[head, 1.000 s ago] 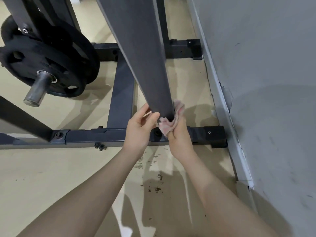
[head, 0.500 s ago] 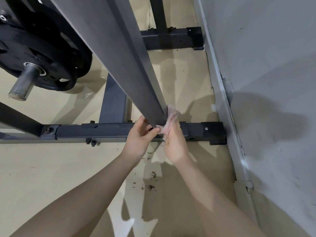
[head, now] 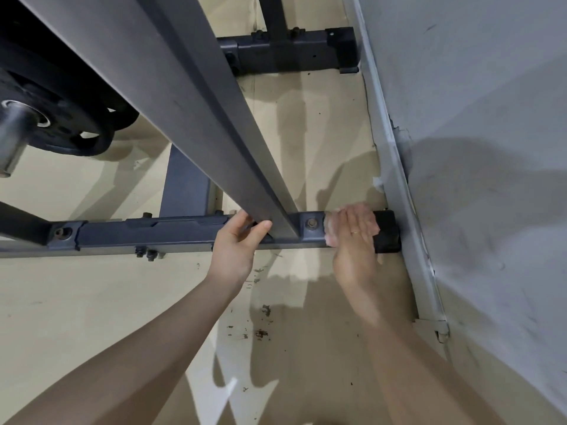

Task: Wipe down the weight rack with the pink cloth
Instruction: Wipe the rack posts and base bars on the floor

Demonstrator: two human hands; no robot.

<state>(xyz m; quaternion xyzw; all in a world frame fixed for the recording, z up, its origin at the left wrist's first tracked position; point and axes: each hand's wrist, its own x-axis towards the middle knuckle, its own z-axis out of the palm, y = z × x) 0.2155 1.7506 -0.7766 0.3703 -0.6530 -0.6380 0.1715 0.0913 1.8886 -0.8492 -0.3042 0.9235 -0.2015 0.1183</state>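
Two bare forearms reach forward and down from the near edge over the beige floor (head: 92, 302), which carries dark specks between them. The left hand (head: 234, 243) grips the foot of the grey upright post (head: 184, 96), thumb on the near face, fingers curled around the far side, right where the post meets the base bar (head: 153, 233). The right hand (head: 352, 237) lies flat, fingers straight and together, pointing away from the person, pressing the pink cloth (head: 329, 228) onto the top of that bar; a ring shows on one finger. Only the cloth's edges show, at the left of the palm and by the fingertips.

The base bar's long axis runs left to right across the floor. The cloth sits on its right end, between the bolt (head: 312, 223) and the black end cap (head: 387, 230). The cap is just beside the grey wall (head: 475, 148) skirting; whether they touch is unclear, so little room on the right, open bar length to the left.

The post leans up toward the upper left. Farther left, black weight plates (head: 70, 111) sit on a steel peg (head: 12, 139). At the far end a second base bar (head: 291, 52) lies parallel, also ending near the wall.
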